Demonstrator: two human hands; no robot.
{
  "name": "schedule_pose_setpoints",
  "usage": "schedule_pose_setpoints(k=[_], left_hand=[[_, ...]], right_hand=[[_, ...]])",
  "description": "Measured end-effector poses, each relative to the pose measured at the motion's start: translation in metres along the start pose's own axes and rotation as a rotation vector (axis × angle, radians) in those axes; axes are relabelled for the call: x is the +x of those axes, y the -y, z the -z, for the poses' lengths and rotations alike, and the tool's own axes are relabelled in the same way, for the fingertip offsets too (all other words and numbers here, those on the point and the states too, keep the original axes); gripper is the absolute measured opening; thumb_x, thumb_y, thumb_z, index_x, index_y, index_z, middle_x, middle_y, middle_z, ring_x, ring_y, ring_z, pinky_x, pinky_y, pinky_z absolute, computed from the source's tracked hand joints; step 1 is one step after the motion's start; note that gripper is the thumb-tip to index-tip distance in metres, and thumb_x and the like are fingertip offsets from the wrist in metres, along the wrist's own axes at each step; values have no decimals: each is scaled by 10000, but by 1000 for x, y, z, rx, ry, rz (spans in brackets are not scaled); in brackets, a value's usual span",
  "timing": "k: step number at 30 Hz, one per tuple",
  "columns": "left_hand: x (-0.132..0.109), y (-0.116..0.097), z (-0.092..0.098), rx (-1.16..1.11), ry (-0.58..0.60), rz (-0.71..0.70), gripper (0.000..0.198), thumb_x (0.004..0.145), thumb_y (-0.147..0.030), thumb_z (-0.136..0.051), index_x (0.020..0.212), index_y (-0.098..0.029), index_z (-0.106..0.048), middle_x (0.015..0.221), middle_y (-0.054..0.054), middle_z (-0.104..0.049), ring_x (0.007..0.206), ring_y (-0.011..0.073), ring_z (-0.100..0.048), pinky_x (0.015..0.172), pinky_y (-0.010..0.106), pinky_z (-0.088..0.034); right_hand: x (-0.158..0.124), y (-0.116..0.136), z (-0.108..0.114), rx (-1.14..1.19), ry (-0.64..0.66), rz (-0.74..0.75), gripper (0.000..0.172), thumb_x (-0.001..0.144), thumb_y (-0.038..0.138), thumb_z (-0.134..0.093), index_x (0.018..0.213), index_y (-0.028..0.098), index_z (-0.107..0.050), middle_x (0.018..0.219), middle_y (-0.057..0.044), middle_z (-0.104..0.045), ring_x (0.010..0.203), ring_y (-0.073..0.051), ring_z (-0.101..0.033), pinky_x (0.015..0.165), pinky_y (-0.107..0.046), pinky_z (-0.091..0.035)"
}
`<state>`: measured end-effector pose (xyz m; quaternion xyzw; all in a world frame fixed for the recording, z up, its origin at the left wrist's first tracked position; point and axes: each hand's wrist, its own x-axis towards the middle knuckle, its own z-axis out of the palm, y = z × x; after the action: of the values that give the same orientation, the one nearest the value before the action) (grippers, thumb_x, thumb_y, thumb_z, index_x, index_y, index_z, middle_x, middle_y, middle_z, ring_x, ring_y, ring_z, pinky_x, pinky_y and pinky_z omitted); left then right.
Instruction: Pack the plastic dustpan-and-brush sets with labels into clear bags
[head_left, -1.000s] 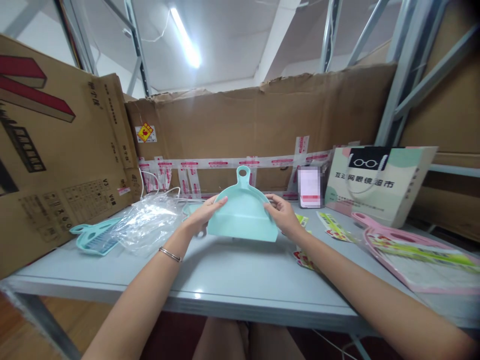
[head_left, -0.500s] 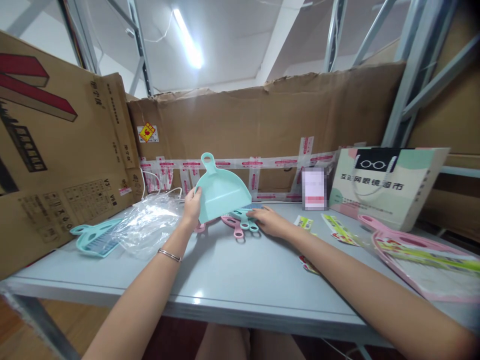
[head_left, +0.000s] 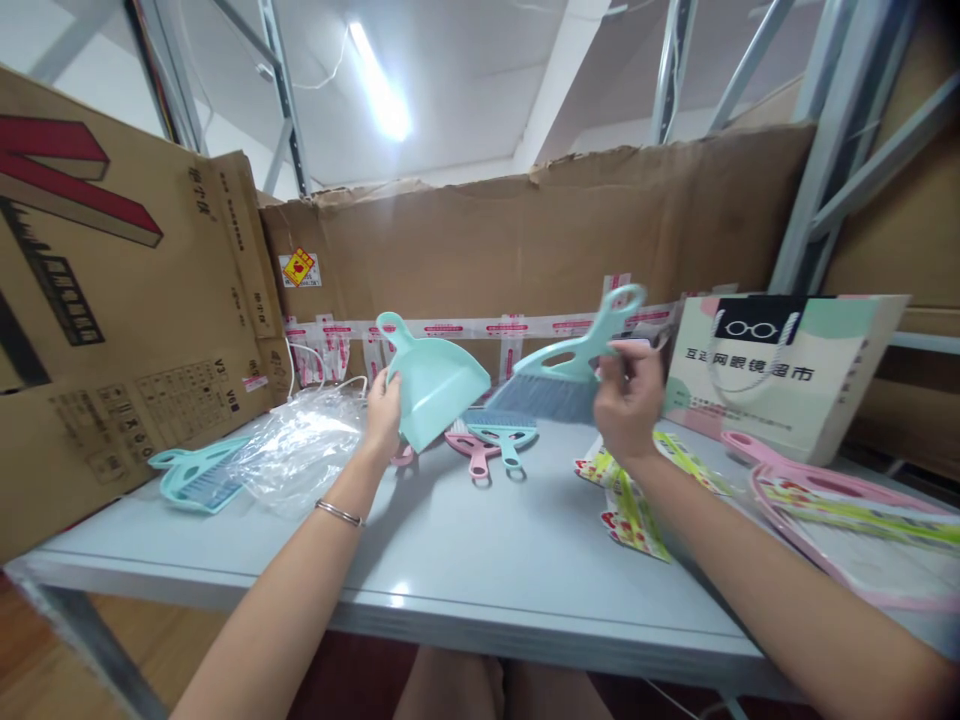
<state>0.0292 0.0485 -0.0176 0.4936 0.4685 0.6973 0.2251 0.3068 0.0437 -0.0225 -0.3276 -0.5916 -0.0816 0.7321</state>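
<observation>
My left hand [head_left: 384, 412] grips the left edge of a mint-green dustpan [head_left: 442, 385], raised above the table with its handle up. In my right hand [head_left: 631, 400] is a mint-green hand brush [head_left: 574, 362]; its grey-blue bristles point down and left, and its looped handle rises to the upper right. The bristle end comes close to the dustpan's right side. Below, on the table, lie another mint brush [head_left: 504, 435] and a pink brush [head_left: 478, 452] side by side. A bit of a pink piece [head_left: 403, 456] shows under the dustpan.
Clear plastic bags [head_left: 300, 455] lie at left beside a mint dustpan-and-brush set [head_left: 199, 480]. Printed card labels [head_left: 634, 510] lie right of centre, near a pink dustpan set [head_left: 840, 500]. A paper bag [head_left: 780, 370] stands behind. Cardboard boxes [head_left: 465, 250] wall the table's back and left.
My right hand has picked up a mint brush from the group on the table and lifted it up and right. The dustpan in my left hand has tilted and shifted slightly left.
</observation>
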Motion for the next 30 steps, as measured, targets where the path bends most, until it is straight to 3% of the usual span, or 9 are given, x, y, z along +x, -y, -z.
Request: schedule_pose_setpoints(k=[2,3,7,10,13,18,23,30], left_hand=[[-9,-4,-8,-113,148,53,392,782,-385,-519,1145,-238,-534,1115,48,-608,960,182,-573,785,272,-460],[-15,-6,-12,-163,224,98,418,768,-393,-550,1161,-251,-538,1130,47,-610,961,191,-578,784,282,-466],[-36,-14,-28,-248,458,292,447,734,-422,-610,1136,-230,-578,1069,66,-652,894,204,-611,766,308,-482],[-45,-14,-36,-265,530,362,418,723,-446,-623,1063,-203,-626,1018,71,-671,882,204,-617,784,312,-477],[-51,-11,-42,-253,517,362,423,722,-486,-610,1018,-185,-646,1000,73,-673,892,204,-611,803,316,-466],[-58,-6,-48,-258,470,304,404,738,-500,-586,985,-186,-650,1025,60,-665,917,200,-596,827,309,-448],[-59,-1,-47,-264,479,247,377,778,-468,-547,1035,-206,-635,1077,48,-650,1018,216,-559,889,321,-410],[-59,-6,-45,-261,512,197,393,784,-475,-532,1062,-214,-628,1142,48,-623,1094,239,-521,924,337,-388]], right_hand=[[3,16,4,84,-56,-59,253,887,361,-355,1094,243,-437,896,-58,-544,765,-179,-555,691,-322,-454],[3,24,5,108,1,-75,270,884,364,-362,1119,249,-429,911,-56,-545,771,-180,-554,688,-322,-455],[-9,44,-2,111,440,-93,280,854,317,-435,1129,274,-465,948,-37,-571,848,-188,-548,762,-333,-451],[-21,45,-10,86,577,-34,236,847,243,-437,1064,256,-527,940,-37,-579,890,-190,-550,815,-333,-433],[-29,38,-16,13,583,13,233,852,218,-432,1026,228,-586,905,-56,-578,881,-201,-557,811,-339,-432],[-30,31,-17,-137,424,138,199,810,248,-542,958,235,-674,859,-59,-589,837,-212,-523,792,-381,-422],[-21,31,-10,-41,281,73,237,797,277,-572,1004,221,-674,718,-15,-537,674,-150,-512,654,-307,-434],[-20,24,-7,-98,420,132,242,814,260,-551,1021,223,-670,710,-12,-530,677,-145,-521,658,-301,-433]])
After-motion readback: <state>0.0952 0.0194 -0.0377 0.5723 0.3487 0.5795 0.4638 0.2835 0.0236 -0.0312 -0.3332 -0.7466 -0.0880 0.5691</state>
